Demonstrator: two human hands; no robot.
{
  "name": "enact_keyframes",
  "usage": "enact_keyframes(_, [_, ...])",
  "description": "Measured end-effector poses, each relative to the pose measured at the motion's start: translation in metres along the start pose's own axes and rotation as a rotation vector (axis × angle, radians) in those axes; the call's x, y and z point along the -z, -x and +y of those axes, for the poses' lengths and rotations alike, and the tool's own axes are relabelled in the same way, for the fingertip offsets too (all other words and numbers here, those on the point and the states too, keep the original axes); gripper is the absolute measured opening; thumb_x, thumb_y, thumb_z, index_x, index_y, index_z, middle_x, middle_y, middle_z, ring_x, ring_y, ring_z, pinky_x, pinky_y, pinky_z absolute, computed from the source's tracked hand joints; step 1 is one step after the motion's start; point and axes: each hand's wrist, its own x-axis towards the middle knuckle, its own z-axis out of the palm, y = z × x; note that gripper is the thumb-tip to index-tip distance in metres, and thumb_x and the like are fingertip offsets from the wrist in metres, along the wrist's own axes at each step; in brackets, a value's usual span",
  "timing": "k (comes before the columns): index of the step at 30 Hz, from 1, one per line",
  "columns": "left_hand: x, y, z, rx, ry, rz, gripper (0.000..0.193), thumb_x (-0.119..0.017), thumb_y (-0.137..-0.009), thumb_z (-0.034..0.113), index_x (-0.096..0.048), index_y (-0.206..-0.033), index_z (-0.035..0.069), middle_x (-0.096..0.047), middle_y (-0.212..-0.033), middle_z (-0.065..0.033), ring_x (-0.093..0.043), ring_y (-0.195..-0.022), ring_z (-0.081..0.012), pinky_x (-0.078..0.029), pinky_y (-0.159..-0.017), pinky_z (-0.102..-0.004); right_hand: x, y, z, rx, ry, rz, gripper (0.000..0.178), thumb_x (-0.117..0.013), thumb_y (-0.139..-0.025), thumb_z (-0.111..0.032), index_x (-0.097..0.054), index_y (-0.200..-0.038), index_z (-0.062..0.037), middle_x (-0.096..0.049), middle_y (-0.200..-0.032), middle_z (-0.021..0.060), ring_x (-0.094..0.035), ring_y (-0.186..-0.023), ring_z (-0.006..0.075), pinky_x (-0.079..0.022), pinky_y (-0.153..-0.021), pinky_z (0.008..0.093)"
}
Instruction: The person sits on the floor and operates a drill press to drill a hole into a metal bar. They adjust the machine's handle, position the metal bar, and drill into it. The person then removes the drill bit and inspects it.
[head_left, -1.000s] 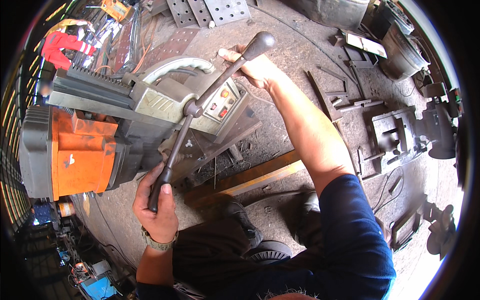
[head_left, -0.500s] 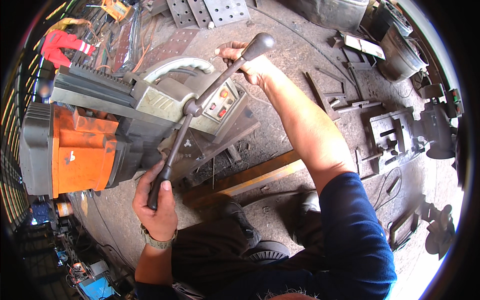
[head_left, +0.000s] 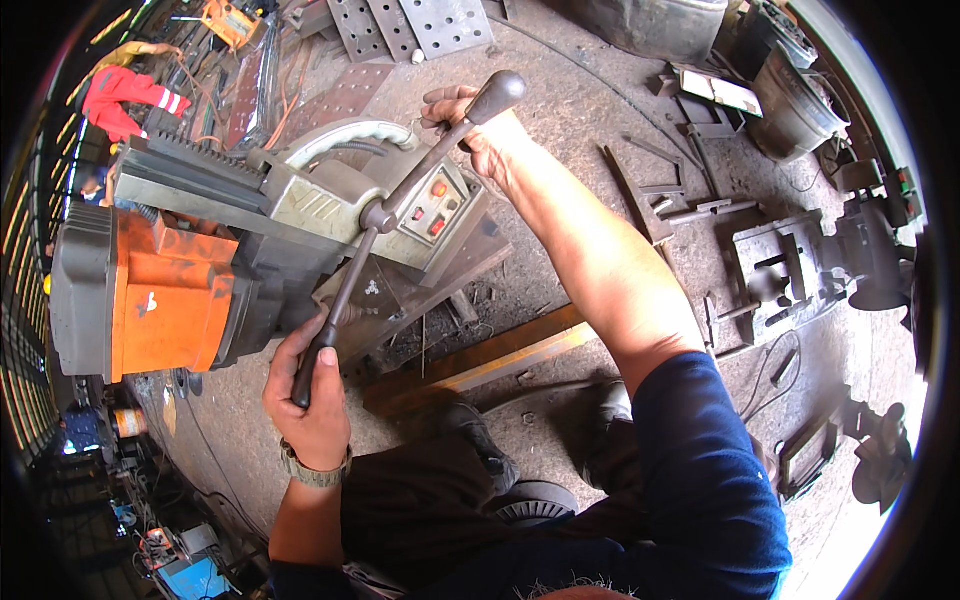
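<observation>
A portable drill press with an orange and black motor housing (head_left: 170, 290) lies tilted on its side at the left. Its long feed handle (head_left: 410, 180) runs diagonally from a central hub. My left hand (head_left: 310, 400), wearing a watch (head_left: 316, 466), is wrapped round the lower black grip (head_left: 312, 372) with the thumb along it. Beyond the upper black knob (head_left: 498, 95) is my right hand (head_left: 480, 130), its fingers curled and partly covered by the handle. What those fingers hold is hidden. Below the handle sits the switch panel (head_left: 437, 212), with red and orange buttons.
A rusty steel beam (head_left: 500, 365) lies on the floor before my feet. Drilled plates (head_left: 440, 25) rest at the far side. A metal bucket (head_left: 795, 110), a vise (head_left: 780, 270) and steel offcuts lie to the right. A person in red trousers (head_left: 125, 95) is at the far left.
My right hand and the upper knob appear slightly farther left in the picture. My left hand keeps its hold on the lower grip, and the whole view has shifted a little.
</observation>
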Motion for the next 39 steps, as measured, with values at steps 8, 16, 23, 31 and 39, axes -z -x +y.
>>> enact_keyframes(8, [-0.001,0.001,0.001,-0.004,0.013,-0.007,0.03,-0.058,-0.1,0.005,-0.064,-0.128,-0.004,-0.055,-0.074,0.0014,-0.038,-0.052,-0.0013,-0.03,-0.047,-0.0199,-0.005,0.01,0.004,0.003,-0.148,0.078,0.033,-0.082,-0.079,-0.01,-0.071,-0.108,0.0015,-0.071,-0.091,0.0094,-0.062,-0.089,0.0186,-0.047,-0.083,0.0378])
enact_keyframes(16, [-0.002,0.0,0.007,-0.006,0.023,-0.007,0.029,-0.059,-0.1,0.005,-0.065,-0.127,-0.004,-0.054,-0.072,0.0028,-0.038,-0.052,-0.0009,-0.03,-0.047,-0.0199,0.017,0.017,-0.009,-0.069,-0.244,-0.018,0.02,-0.076,-0.092,-0.018,-0.067,-0.103,-0.0048,-0.067,-0.087,0.006,-0.059,-0.071,0.0139,-0.046,-0.055,0.0299])
enact_keyframes(23, [0.008,0.003,0.01,0.003,0.035,-0.019,0.029,-0.06,-0.099,0.005,-0.065,-0.126,-0.003,-0.056,-0.074,0.0028,-0.04,-0.053,-0.0008,-0.031,-0.048,-0.0199,0.005,0.044,-0.003,0.068,-0.111,-0.03,0.035,-0.063,-0.1,-0.013,-0.052,-0.132,-0.0001,-0.067,-0.097,0.0103,-0.063,-0.083,0.0187,-0.052,-0.065,0.0312])
enact_keyframes(31, [0.02,0.001,0.023,0.073,0.087,-0.051,0.029,-0.064,-0.096,0.0,-0.067,-0.124,-0.004,-0.067,-0.103,-0.0055,-0.059,-0.088,-0.0083,-0.048,-0.079,-0.0235,0.002,0.05,0.024,0.276,0.147,-0.154,0.037,-0.061,-0.098,-0.004,-0.046,-0.132,0.0012,-0.064,-0.095,0.009,-0.059,-0.072,0.0157,-0.049,-0.062,0.0279])
enact_keyframes(39, [0.033,0.001,0.026,0.035,0.109,-0.095,0.029,-0.066,-0.095,-0.001,-0.068,-0.124,-0.002,-0.07,-0.106,-0.0062,-0.063,-0.091,-0.0089,-0.053,-0.081,-0.0244,-0.042,0.092,0.019,0.448,0.862,-0.124,0.08,-0.061,-0.092,-0.002,-0.022,-0.161,-0.0084,-0.07,-0.095,0.0197,-0.072,-0.085,0.0305,-0.057,-0.083,0.04])
